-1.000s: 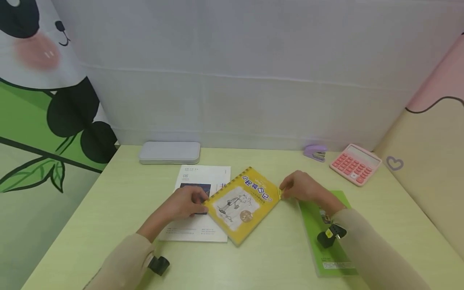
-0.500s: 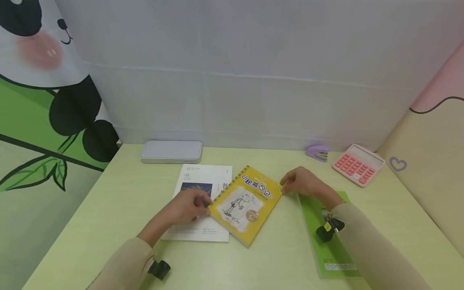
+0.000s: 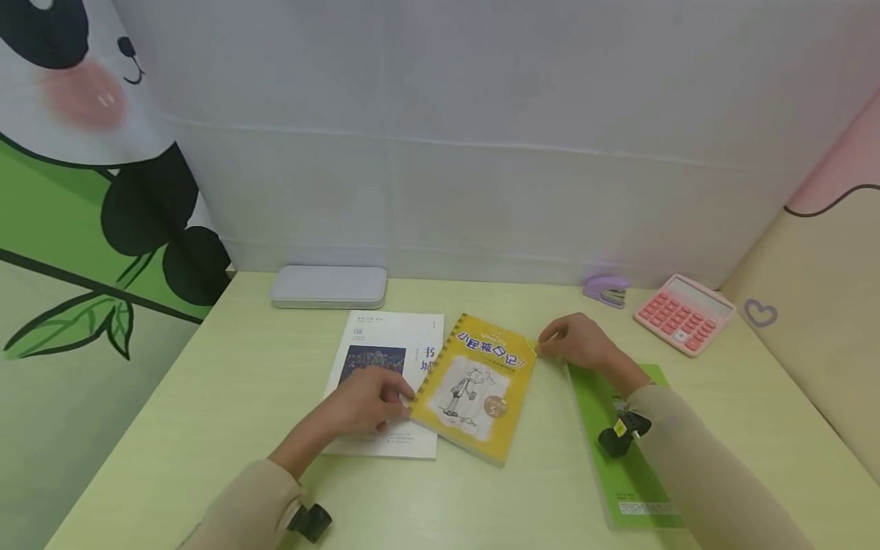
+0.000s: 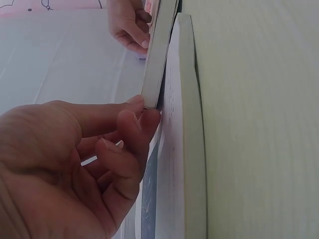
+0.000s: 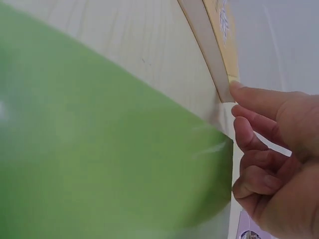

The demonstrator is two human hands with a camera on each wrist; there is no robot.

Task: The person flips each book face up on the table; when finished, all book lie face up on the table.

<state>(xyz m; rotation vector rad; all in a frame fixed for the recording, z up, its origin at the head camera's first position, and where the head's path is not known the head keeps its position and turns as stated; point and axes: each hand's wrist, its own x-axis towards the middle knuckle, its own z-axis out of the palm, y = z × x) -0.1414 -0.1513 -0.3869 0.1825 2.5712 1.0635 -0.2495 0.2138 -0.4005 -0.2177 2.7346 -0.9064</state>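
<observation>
A yellow book (image 3: 474, 386) with a cartoon figure on its cover lies tilted at the middle of the table, overlapping a white book (image 3: 395, 328) in the head view. My left hand (image 3: 367, 399) pinches its lower left corner; in the left wrist view, the thumb is above the corner and fingertips are below it. At the upper right corner, my right hand (image 3: 577, 341) pinches the cover between thumb and index finger. In the right wrist view that thumb (image 5: 249, 97) sits at the corner, the other fingers curled beneath. Under the right forearm lies a green book (image 3: 619, 473), partly hidden.
Along the back of the table (image 3: 206, 428) stand a pale grey flat case (image 3: 328, 286), a purple stapler (image 3: 606, 291) and a pink calculator (image 3: 685, 315). A white cloth (image 3: 447, 153) hangs behind them. A wall (image 3: 825, 305) borders the right side.
The yellow book has turned counterclockwise, its bottom edge swinging right. My left hand has moved right and slightly nearer with its corner; the right hand has barely moved.
</observation>
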